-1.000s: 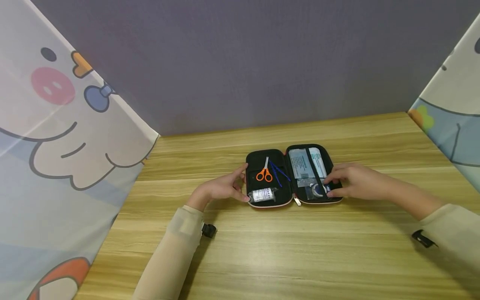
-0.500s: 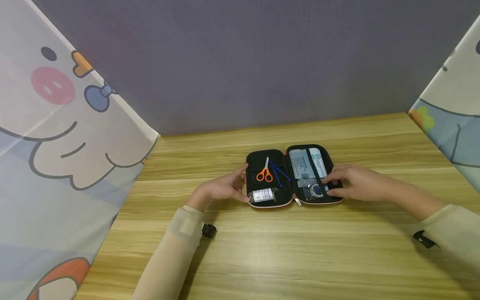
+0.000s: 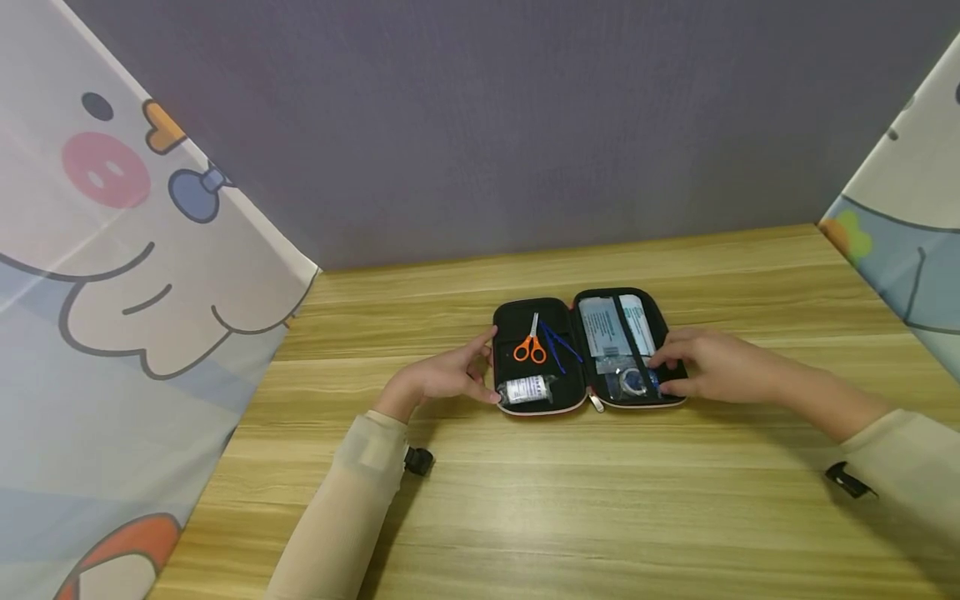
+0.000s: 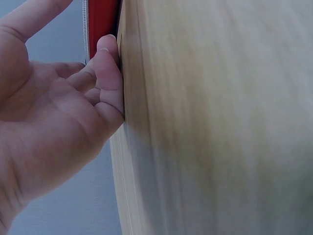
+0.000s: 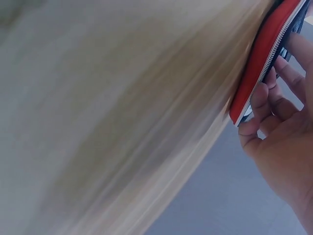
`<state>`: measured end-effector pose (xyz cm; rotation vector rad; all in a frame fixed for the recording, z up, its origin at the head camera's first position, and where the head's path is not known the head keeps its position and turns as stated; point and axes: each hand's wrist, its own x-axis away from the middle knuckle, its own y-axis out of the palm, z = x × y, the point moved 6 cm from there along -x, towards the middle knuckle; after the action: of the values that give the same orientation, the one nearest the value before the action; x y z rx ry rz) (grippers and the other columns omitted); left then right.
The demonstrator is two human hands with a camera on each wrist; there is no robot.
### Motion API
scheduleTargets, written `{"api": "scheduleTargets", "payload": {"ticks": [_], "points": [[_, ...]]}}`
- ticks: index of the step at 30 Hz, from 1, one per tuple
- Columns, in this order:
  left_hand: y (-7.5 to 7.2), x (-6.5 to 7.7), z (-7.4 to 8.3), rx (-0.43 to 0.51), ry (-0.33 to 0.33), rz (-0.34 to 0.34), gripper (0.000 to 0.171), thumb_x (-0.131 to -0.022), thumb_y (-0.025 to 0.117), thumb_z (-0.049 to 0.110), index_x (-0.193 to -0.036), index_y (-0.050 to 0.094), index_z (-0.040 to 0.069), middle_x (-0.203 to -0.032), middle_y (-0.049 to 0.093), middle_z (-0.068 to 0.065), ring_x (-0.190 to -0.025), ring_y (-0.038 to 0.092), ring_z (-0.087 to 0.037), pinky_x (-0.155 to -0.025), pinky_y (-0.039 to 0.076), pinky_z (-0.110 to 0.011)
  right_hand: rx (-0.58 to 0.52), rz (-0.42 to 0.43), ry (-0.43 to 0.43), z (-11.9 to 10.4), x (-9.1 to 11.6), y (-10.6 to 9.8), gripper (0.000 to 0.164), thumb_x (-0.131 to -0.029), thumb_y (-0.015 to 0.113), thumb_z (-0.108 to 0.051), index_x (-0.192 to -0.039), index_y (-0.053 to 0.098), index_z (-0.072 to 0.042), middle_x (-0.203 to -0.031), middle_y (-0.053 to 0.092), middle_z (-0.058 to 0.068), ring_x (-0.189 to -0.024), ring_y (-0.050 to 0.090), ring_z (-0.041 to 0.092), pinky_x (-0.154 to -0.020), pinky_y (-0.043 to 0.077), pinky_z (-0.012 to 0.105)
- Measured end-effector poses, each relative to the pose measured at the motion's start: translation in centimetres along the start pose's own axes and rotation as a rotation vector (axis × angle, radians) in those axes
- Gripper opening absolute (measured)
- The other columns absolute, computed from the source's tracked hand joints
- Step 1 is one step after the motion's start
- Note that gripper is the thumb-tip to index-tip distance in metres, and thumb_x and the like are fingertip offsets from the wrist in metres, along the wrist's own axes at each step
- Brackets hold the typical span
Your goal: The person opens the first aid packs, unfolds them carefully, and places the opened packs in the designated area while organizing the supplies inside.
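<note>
A small first-aid case (image 3: 498, 350) lies unfolded on the table, black inside and red outside. My left hand (image 3: 446, 372) holds its left edge, thumb at the front corner. Orange-handled scissors (image 3: 530, 346), blue tweezers (image 3: 555, 346) and a wrapped bandage roll (image 3: 527, 389) lie in the left half. Flat white-and-blue packets (image 3: 603, 327) sit in the right half, crossed by a black elastic strap (image 3: 630, 333). Near its front, my right hand (image 3: 705, 364) pinches a small blue packet (image 3: 655, 383) beside a clear bag with a white ring-shaped roll (image 3: 632, 382). Its fingertips partly hide the packet.
The wooden table (image 3: 562, 500) runs back to a grey wall (image 3: 487, 133). Cartoon-printed cloths (image 3: 135, 317) stand at the left and right sides. A metal zip pull (image 3: 596, 402) hangs at the case's front, by the fold.
More of the blue packet shows by my right fingertips, and the clear bag has shifted slightly left. My left hand and the case stay where they were.
</note>
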<state>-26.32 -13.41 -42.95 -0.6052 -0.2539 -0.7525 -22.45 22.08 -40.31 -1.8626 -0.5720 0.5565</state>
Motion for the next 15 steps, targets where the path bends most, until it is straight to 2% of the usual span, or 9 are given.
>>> {"api": "scheduleTargets", "payload": {"ticks": [8,15], "points": [[-0.04,0.02,0.07,-0.014,-0.003,0.001,0.125,-0.089,0.088,0.018,-0.173,-0.004,0.03,-0.155,0.039,-0.01,-0.108,0.056,-0.022,-0.092,0.05,-0.031,0.029,0.061,-0.036,-0.14,0.12,0.0,0.026,-0.082,0.092,-0.026,-0.106,0.081,-0.022,-0.093,0.062,-0.015,-0.084,0.053,0.002,-0.072,0.048,0.029],[-0.01,0.1,0.13,-0.023,-0.005,0.007,0.124,-0.089,0.087,0.018,-0.173,-0.003,0.03,-0.159,0.037,-0.012,-0.111,0.056,-0.023,-0.094,0.05,-0.032,0.043,0.074,-0.035,-0.21,-0.1,0.09,0.025,-0.081,0.092,-0.026,-0.104,0.081,-0.023,-0.09,0.061,-0.016,-0.082,0.053,0.002,-0.073,0.048,0.029]]}}
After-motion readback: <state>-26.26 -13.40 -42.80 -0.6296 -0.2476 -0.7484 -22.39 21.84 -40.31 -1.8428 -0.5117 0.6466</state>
